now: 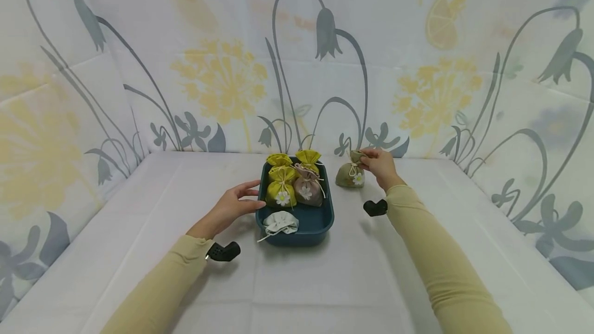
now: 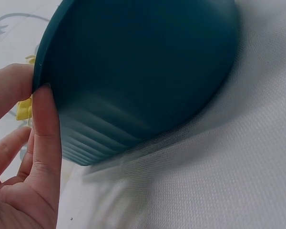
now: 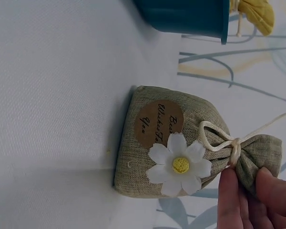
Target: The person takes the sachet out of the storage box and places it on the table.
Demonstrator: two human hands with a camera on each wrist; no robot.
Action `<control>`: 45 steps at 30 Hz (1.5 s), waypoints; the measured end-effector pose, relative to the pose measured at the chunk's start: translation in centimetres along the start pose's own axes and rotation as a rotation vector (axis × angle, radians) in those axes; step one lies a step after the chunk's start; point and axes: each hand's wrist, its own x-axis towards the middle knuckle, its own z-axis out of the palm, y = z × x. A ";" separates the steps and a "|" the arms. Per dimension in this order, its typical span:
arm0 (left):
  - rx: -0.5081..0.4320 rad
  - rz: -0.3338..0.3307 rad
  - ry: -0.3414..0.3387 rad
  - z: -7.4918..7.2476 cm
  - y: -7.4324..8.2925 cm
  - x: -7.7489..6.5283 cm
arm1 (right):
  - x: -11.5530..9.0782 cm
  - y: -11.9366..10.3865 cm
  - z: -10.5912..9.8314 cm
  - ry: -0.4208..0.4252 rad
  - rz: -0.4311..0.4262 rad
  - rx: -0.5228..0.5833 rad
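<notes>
An olive-grey cloth drawstring pouch (image 1: 349,176) is right of centre, neck up, long axis near vertical; my right hand (image 1: 380,166) pinches its neck. My left hand (image 1: 227,209) pinches the left rim of a blue plastic tub (image 1: 297,240), mid-frame. A white cloth-covered worktop (image 1: 297,287) spreads below; flower-printed fabric walls (image 1: 385,92) rise behind.

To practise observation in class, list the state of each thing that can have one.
Blue bin: uncovered, upright, partly filled
Front yellow pouch: tied, in bin
Rear yellow pouches: in bin, partly hidden
Mauve pouch: tied, in bin
White pouch: in bin; whether tied, unclear
Olive pouch: tied, outside bin
Left grip: holding bin's rim
Right grip: pinching olive pouch's neck
</notes>
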 end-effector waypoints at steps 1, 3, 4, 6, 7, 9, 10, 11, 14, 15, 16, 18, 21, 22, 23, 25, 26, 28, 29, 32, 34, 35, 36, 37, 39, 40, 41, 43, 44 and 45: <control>0.001 0.000 -0.001 0.0 0.0 0.0 | 0.0 0.0 0.0 -0.001 0.000 -0.001; 0.003 0.002 -0.002 0.0 0.1 0.0 | -0.1 -0.1 -0.2 -0.007 -0.001 -0.003; 0.005 0.004 -0.002 0.0 0.1 0.0 | -0.2 -0.1 -0.3 -0.009 -0.002 -0.006; 0.008 0.005 -0.001 -0.1 0.1 0.0 | -0.2 -0.1 -0.5 -0.010 -0.008 -0.017; 0.007 0.006 -0.001 -0.1 0.1 0.0 | -0.3 -0.1 -0.6 -0.009 -0.008 -0.024; 0.004 0.006 0.001 -0.1 0.1 0.0 | -0.4 0.0 -0.8 -0.008 -0.009 -0.037; 0.003 0.005 0.001 -0.1 0.2 0.0 | -0.4 0.1 -0.9 -0.007 -0.007 -0.042; 0.003 0.003 0.001 -0.1 0.2 -0.1 | -0.5 0.1 -1.0 -0.006 -0.007 -0.047; 0.007 -0.001 0.005 0.0 0.2 -0.2 | -0.8 0.4 -1.3 0.000 -0.018 -0.056; 0.009 -0.002 0.005 0.0 0.2 -0.2 | -1.0 0.5 -1.4 0.001 -0.024 -0.054; 0.011 -0.003 0.005 0.1 0.2 -0.2 | -1.1 0.5 -1.6 0.004 -0.031 -0.056; 0.014 -0.003 0.006 0.1 0.2 -0.2 | -1.5 0.7 -1.9 0.008 -0.053 -0.062; 0.019 -0.001 0.003 0.1 0.2 -0.2 | -2.0 0.8 -2.3 0.013 -0.072 -0.085; 0.021 -0.001 0.001 0.1 0.2 -0.2 | -2.3 0.9 -2.5 0.016 -0.076 -0.091; 0.023 0.000 0.000 0.1 0.1 -0.2 | -2.4 0.9 -2.6 0.017 -0.079 -0.099; 0.024 0.001 -0.002 0.1 0.1 -0.2 | -2.8 0.9 -2.9 0.025 -0.080 -0.109; 0.024 0.002 -0.002 0.1 0.1 -0.2 | -3.0 0.9 -3.0 0.030 -0.080 -0.108; 0.022 0.003 -0.001 0.0 0.1 -0.2 | -3.4 0.8 -3.3 0.039 -0.080 -0.100; 0.021 0.004 -0.001 0.0 0.1 -0.2 | -3.6 0.8 -3.4 0.044 -0.083 -0.095; 0.024 0.006 -0.001 0.0 0.1 -0.2 | -4.2 0.6 -3.7 0.059 -0.088 -0.091; 0.023 0.008 -0.003 0.0 0.2 -0.2 | -4.6 0.4 -3.8 0.058 -0.099 -0.086; 0.022 0.008 -0.003 0.0 0.2 -0.2 | -4.9 0.4 -3.8 0.055 -0.101 -0.087; 0.022 0.008 -0.003 0.0 0.2 -0.2 | -5.1 0.3 -3.8 0.051 -0.102 -0.087; 0.023 0.008 -0.002 0.0 0.2 -0.2 | -5.3 0.3 -3.8 0.045 -0.104 -0.083; 0.023 0.004 0.000 0.0 0.1 -0.1 | -5.7 0.3 -3.8 0.032 -0.102 -0.078; 0.027 0.001 0.002 0.0 0.1 -0.1 | -6.0 0.3 -3.7 0.027 -0.097 -0.082; 0.030 -0.001 0.004 0.0 0.1 -0.1 | -6.2 0.2 -3.6 0.020 -0.094 -0.078; 0.034 -0.002 0.007 0.0 0.1 -0.1 | -6.6 0.1 -3.4 0.002 -0.088 -0.080; 0.034 -0.002 0.007 0.0 0.1 -0.1 | -6.9 0.1 -3.2 -0.007 -0.085 -0.086; 0.033 0.000 0.006 0.0 0.1 -0.1 | -7.1 0.0 -3.1 -0.017 -0.083 -0.088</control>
